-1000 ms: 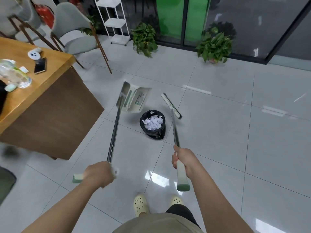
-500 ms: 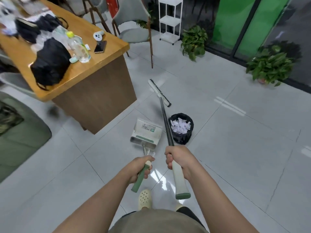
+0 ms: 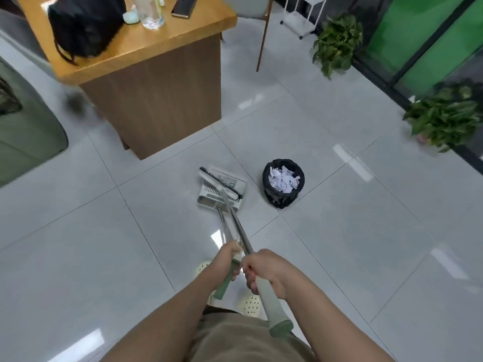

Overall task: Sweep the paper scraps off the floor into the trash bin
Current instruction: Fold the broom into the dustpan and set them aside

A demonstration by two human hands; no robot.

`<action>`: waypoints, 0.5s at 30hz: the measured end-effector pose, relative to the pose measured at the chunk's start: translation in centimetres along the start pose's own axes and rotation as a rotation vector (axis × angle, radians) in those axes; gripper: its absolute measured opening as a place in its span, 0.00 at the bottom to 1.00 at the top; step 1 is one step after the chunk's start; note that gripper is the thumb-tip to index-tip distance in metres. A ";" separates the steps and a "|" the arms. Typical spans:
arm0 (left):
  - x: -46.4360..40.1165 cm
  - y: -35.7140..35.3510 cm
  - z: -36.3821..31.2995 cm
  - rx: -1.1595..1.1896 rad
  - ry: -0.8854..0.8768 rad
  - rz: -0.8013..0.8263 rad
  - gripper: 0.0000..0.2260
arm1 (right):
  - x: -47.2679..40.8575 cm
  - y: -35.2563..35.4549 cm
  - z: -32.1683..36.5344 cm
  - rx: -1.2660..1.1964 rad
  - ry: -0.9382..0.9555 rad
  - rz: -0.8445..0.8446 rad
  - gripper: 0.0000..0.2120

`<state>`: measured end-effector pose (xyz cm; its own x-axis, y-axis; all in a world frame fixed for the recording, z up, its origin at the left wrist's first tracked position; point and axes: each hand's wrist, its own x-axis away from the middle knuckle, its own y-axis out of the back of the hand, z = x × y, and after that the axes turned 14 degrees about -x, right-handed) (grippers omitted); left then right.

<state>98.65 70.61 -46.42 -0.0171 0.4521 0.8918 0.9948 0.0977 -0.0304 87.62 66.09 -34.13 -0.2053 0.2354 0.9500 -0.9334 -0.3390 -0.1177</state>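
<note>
Left hand (image 3: 230,259) gripped the green end of the dustpan handle; right hand (image 3: 266,273) was closed round the pale grip of the broom handle, just beside the left. The two shafts ran forward almost parallel and crossed near the hands, likely because both tools were being managed as a pair.

Dustpan (image 3: 222,192) sat flat on the floor tiles (image 3: 339,231), mouth facing away from the person. Broom head (image 3: 218,182) lay across the pan's opening, bristles touching or just over it; judged as the broom being seated into the pan for storage or carrying, not a sweeping stroke.

Paper scraps (image 3: 283,178) were heaped inside the trash bin (image 3: 283,197), a small round bin with a black liner standing upright near the pan, to its right. No scraps were visible on the tiles in view; the pan's interior was too small to read for leftovers. Judgement: task essentially complete, only putting the tools away remaining.

Wooden table (image 3: 146,58) stood beyond the pan, carrying a black bag (image 3: 83,22), a clear bottle (image 3: 149,11) and a phone (image 3: 183,6). Potted plants (image 3: 337,43) stood by the glass wall.
</note>
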 end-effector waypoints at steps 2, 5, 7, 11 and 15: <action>-0.3 -0.1 0.1 0.054 0.037 0.004 0.17 | -0.3 -0.1 0.3 -0.037 -0.057 0.007 0.06; -1.2 -0.2 0.0 0.027 0.056 0.062 0.32 | -1.2 0.2 0.8 -0.032 -0.118 0.017 0.10; -1.8 -0.4 0.0 -0.005 0.053 0.102 0.36 | -2.1 0.2 0.9 -0.045 -0.153 0.008 0.09; -2.8 -0.7 0.0 0.056 0.116 0.181 0.28 | -3.8 -0.1 1.2 -0.079 -0.248 -0.014 0.07; -4.3 -0.7 -0.4 0.151 0.165 0.218 0.21 | -5.0 0.2 2.1 -0.230 -0.341 0.035 0.13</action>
<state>98.02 68.24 -50.07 0.2237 0.3279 0.9178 0.9468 0.1506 -0.2846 89.04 62.93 -38.34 -0.1644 -0.1016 0.9811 -0.9770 -0.1201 -0.1762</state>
